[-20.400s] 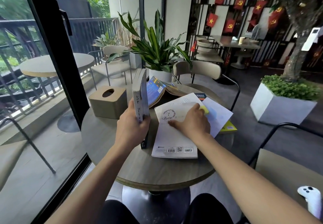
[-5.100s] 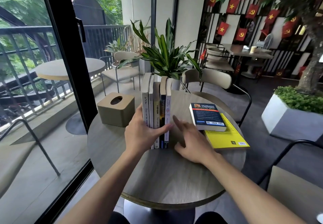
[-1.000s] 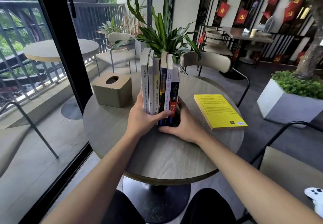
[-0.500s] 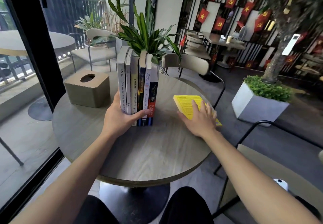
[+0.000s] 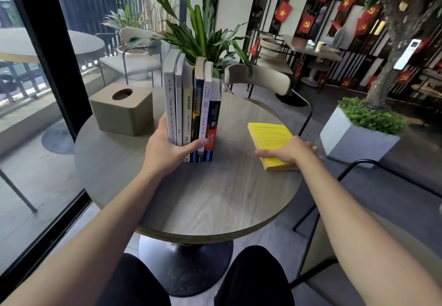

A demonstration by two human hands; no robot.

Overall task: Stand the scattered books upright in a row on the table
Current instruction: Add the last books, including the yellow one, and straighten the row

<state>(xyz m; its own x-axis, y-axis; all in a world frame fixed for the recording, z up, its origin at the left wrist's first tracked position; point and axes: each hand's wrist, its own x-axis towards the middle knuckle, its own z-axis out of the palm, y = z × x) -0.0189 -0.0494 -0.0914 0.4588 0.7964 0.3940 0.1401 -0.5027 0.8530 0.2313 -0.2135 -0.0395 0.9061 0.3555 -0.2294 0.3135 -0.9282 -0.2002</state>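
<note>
Head view: right hand point(image 5: 290, 150) has left the row and now lies on the flat yellow paperback book point(image 5: 271, 142), fingers spread, right side of the round grey wooden desk point(image 5: 215, 198). Last one lying; long axis runs near-to-far. Left hand point(image 5: 167, 151) clamps the upright row of books point(image 5: 191, 114), spines near.

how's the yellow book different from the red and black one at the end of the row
The yellow book lies flat with its cover up; the red and black book stands upright, spine toward the camera. The yellow one sits apart under the right hand; the other is in the row that the left hand steadies. Both rest on the table.
</note>
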